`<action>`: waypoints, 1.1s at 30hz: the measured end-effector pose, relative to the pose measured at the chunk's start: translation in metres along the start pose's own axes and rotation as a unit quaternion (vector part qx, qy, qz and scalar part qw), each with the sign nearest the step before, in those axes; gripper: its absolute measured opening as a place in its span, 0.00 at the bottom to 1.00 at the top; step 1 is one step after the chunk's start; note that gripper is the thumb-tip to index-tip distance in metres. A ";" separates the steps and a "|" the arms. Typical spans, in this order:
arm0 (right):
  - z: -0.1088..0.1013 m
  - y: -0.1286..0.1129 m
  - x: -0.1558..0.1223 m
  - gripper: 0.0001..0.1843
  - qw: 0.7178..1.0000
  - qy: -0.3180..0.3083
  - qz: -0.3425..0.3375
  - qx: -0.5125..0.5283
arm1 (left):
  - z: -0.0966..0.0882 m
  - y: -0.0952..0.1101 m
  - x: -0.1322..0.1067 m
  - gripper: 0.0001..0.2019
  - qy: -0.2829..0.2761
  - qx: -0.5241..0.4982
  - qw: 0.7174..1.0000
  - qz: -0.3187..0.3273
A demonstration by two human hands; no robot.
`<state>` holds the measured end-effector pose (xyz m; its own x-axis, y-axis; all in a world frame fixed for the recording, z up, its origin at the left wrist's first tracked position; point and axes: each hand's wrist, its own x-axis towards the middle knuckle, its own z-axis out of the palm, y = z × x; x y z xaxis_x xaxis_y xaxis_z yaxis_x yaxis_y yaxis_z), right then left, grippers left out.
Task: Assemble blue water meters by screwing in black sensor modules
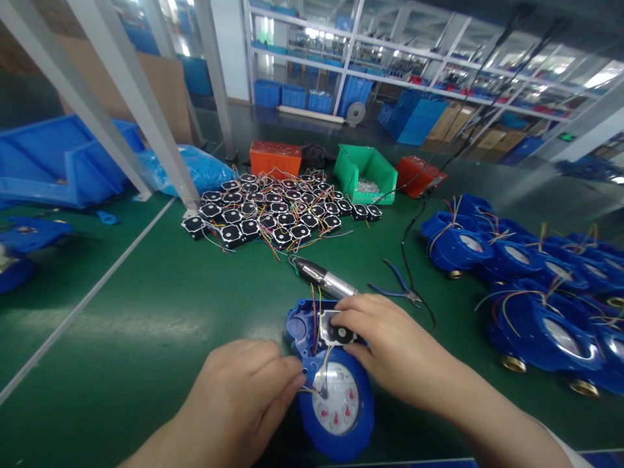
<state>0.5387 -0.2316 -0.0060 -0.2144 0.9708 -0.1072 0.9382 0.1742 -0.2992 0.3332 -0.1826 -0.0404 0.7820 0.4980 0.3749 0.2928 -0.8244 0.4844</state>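
Observation:
A blue water meter (pixel 363 396) with a round white dial lies on the green bench in front of me. Its upper compartment is uncovered, and a black module with a white frame (pixel 336 331) sits there. My right hand (pixel 385 338) grips this module from the right, fingers over its top and thumb at its lower edge. Thin coloured wires (pixel 314 318) rise from the compartment, and others cross the dial. At the dial's left edge my left hand (pixel 258 383) is closed in a pinch, with thin wires (pixel 307 390) running out from its fingertips.
A power screwdriver (pixel 331 279) and blue-handled pliers (pixel 397 286) lie just beyond. Many wired black modules (pixel 277 214) spread behind them, near a green bin (pixel 365 172) of small metal parts. More blue meters (pixel 517 260) stand right. Posts (pixel 141 97) rise at left.

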 end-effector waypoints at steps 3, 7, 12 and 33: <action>-0.005 0.003 -0.005 0.12 1.000 0.013 -0.012 -0.010 | 0.000 -0.001 0.002 0.09 -0.003 -0.009 0.999 -0.039; -0.023 0.021 -0.016 0.11 0.990 0.134 0.015 0.028 | -0.004 -0.002 0.017 0.07 0.044 -0.001 0.998 -0.046; -0.018 0.045 -0.017 0.09 0.975 0.123 0.183 0.002 | -0.004 0.002 0.070 0.08 -0.055 0.014 0.998 -0.017; 0.066 0.061 0.011 0.16 0.987 0.054 0.115 -0.098 | 0.034 -0.027 0.111 0.14 -0.354 -0.048 0.931 -0.082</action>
<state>0.5761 -0.2216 -0.0882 0.0311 0.9984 -0.0469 0.9955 -0.0352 -0.0877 0.4306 -0.1142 -0.0383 0.9079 0.2852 -0.3074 0.4156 -0.7091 0.5696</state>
